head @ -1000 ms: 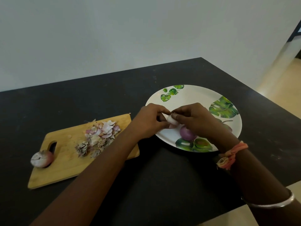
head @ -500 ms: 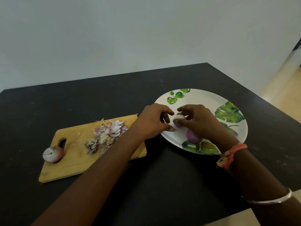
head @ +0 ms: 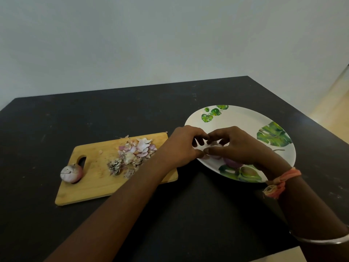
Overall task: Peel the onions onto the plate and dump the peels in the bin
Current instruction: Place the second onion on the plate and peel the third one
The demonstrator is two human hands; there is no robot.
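Note:
A white plate with green leaf prints lies on the black table at the right. Over its near left rim my right hand grips a small pale onion. My left hand meets it from the left, thumb and fingers pinching at the onion's skin. A peeled purple onion lies on the plate under my right hand. A heap of onion peels sits on the wooden cutting board. An unpeeled onion rests by the board's handle hole.
The black table ends at its right edge near a light floor. A plain pale wall stands behind the table. No bin is in view.
The view has shifted, so board and plate sit further right and lower in frame. Both hands stay at the small onion over the plate; my fingers have shifted on it.

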